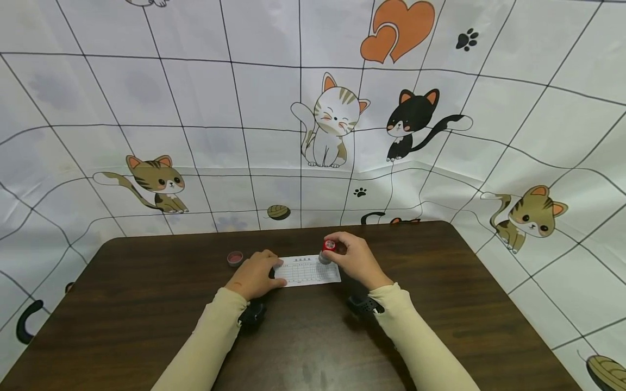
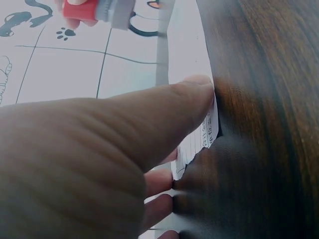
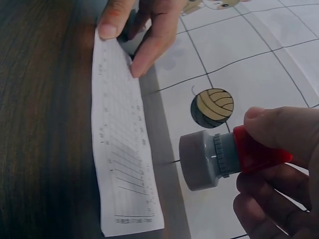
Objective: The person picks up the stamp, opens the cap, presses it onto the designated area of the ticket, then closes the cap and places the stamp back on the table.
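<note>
A printed paper slip (image 1: pixel 304 274) with a ruled table lies on the dark table. My left hand (image 1: pixel 255 275) rests at its left end, the thumb (image 2: pixel 192 97) pressing on the slip and the fingertips at its far edge. Between thumb and fingers, my right hand (image 1: pixel 357 256) pinches a stamp by its red handle (image 3: pixel 256 152). The stamp's grey round base (image 3: pixel 198 160) hangs above the slip's right part, apart from the paper in the right wrist view. A small round container (image 1: pixel 235 258) with a reddish inside stands left of the left hand.
The brown wooden table (image 1: pixel 161 304) ends at a white sheet (image 1: pixel 264 152) printed with cats and grid lines, which rises behind it and at both sides. Dark bands (image 1: pixel 252 313) sit at both wrists.
</note>
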